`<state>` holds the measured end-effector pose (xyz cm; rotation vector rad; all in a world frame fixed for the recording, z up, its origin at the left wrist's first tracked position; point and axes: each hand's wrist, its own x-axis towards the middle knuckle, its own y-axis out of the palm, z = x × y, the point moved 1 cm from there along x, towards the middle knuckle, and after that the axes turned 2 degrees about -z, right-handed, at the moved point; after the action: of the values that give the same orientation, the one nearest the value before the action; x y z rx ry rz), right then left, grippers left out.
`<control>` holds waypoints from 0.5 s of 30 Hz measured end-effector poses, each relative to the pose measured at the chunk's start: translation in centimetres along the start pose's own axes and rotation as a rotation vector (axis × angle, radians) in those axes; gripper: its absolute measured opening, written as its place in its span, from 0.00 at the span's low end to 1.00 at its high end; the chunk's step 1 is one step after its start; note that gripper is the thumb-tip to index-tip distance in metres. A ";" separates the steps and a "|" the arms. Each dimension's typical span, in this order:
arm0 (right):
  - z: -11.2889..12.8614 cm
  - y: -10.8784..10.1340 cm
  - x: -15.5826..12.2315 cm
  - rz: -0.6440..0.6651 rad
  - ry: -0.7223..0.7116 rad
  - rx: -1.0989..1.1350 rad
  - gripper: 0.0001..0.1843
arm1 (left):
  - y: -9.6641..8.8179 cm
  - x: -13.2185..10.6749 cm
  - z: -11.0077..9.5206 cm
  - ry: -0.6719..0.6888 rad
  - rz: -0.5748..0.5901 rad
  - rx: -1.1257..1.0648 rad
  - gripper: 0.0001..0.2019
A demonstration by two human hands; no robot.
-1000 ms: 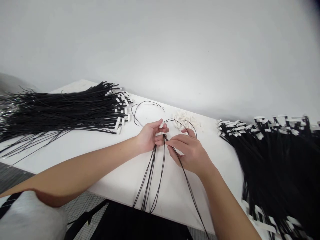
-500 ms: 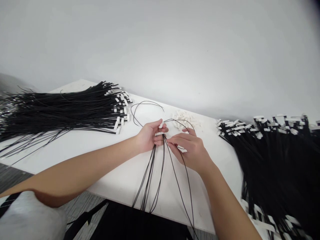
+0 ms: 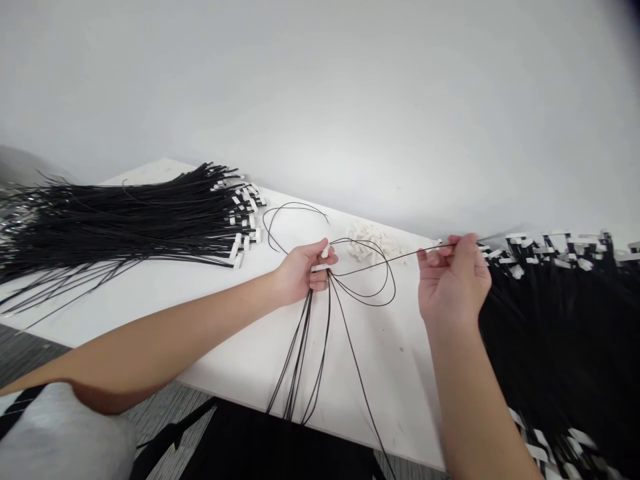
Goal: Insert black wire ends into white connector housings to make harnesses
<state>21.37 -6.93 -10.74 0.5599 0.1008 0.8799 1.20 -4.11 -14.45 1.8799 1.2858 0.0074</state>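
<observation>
My left hand (image 3: 310, 270) is closed around a white connector (image 3: 321, 268), with several thin black wires (image 3: 300, 353) hanging from it past the table edge. A second small white piece (image 3: 325, 251) sits by the thumb and forefinger. Out to the right, my right hand (image 3: 455, 277) pinches one black wire (image 3: 390, 257), drawn nearly straight from the connector. Another black wire curls in a loop (image 3: 394, 287) between the hands. The exact fit of the wires in the connector is too small to make out.
On the white table (image 3: 240, 333), a bundle of black wires with white connectors (image 3: 140, 220) lies left. A larger bundle (image 3: 560, 333) lies right. Loose white connectors (image 3: 370, 241) are heaped behind my hands. A stray wire (image 3: 295, 205) curves at the back, near the wall (image 3: 320, 100).
My right hand has moved away from the left hand, to the right and slightly up, pulling one wire taut. My left hand has stayed almost still around the connector.
</observation>
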 end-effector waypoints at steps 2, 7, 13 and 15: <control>0.6 -0.2 0.5 -0.053 0.020 0.091 0.17 | -0.1 0.0 0.1 0.014 0.018 0.010 0.12; 2.2 -0.1 -0.1 0.179 0.177 0.221 0.14 | -0.2 0.1 0.3 0.062 0.039 0.049 0.13; 1.7 0.3 -2.6 0.708 0.419 -0.114 0.07 | -0.2 0.3 0.4 0.069 0.054 0.078 0.13; 0.9 0.5 -2.9 0.745 0.423 -0.259 0.06 | -0.2 0.3 0.3 0.068 0.062 0.085 0.12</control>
<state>19.42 -9.30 -10.09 0.1456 0.1621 1.7045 1.33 -4.08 -14.86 2.0062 1.2914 0.0504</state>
